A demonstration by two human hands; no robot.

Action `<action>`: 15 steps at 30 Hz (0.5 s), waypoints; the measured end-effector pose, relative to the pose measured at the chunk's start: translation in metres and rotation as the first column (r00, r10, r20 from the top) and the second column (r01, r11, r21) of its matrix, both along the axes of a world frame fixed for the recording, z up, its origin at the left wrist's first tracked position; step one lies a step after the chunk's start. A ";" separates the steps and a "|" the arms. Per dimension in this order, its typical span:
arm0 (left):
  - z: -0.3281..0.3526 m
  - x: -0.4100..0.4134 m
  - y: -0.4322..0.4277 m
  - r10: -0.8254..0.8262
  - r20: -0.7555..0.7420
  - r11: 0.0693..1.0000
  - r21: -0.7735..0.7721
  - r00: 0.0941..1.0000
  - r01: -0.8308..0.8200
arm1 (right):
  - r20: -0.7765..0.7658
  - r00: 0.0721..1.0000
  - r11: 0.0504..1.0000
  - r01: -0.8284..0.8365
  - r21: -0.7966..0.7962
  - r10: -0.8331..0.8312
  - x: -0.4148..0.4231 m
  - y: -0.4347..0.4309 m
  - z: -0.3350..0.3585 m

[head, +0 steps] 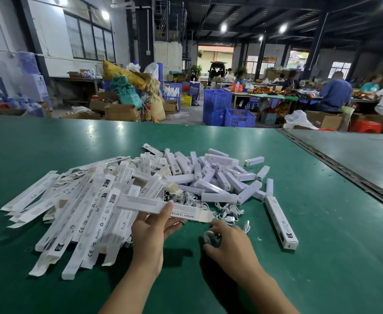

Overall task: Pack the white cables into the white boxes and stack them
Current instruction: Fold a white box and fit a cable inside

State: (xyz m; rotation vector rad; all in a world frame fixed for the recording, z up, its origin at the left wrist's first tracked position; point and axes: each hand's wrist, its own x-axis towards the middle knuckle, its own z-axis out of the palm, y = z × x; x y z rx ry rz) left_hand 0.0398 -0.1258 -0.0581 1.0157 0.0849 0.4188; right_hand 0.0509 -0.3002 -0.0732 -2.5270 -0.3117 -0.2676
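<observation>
right hand [228, 242] fingers curl on coiled white cable [211, 237], seemingly | left hand [152, 230] fingers pinch long flat matte white box [145, 203]

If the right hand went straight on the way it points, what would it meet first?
Likely the open end of the white box that the left hand holds; depth is unclear.

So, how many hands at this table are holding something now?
2. The left hand holds a long white box above the pile; the right hand grips a coiled white cable beside it. The distant workers are not counted.
</observation>
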 end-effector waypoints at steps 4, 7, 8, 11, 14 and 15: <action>0.000 0.000 0.000 0.012 -0.007 1.000 0.001 1.000 -0.012 | -0.007 0.995 0.939 0.094 0.330 -0.097 -0.001 -0.002 0.007; -0.002 0.001 0.001 0.031 -0.019 1.000 0.007 0.999 -0.031 | 0.020 0.988 0.866 0.124 0.484 -0.153 -0.003 -0.002 0.010; -0.003 0.002 0.002 0.040 -0.022 0.999 0.012 0.999 -0.040 | 0.050 0.986 0.853 0.114 0.510 -0.161 -0.004 -0.002 0.011; -0.005 0.004 0.002 0.074 -0.031 0.997 0.032 0.997 -0.073 | 0.129 0.980 0.827 0.056 0.559 -0.153 -0.007 -0.001 0.014; -0.009 0.007 0.001 0.085 -0.036 0.995 0.049 0.996 -0.083 | 0.124 0.988 0.803 0.003 0.596 -0.096 -0.008 0.003 0.015; -0.009 0.007 0.001 0.090 -0.042 0.995 0.054 0.995 -0.087 | 0.114 0.990 0.802 -0.003 0.597 -0.082 -0.008 0.004 0.014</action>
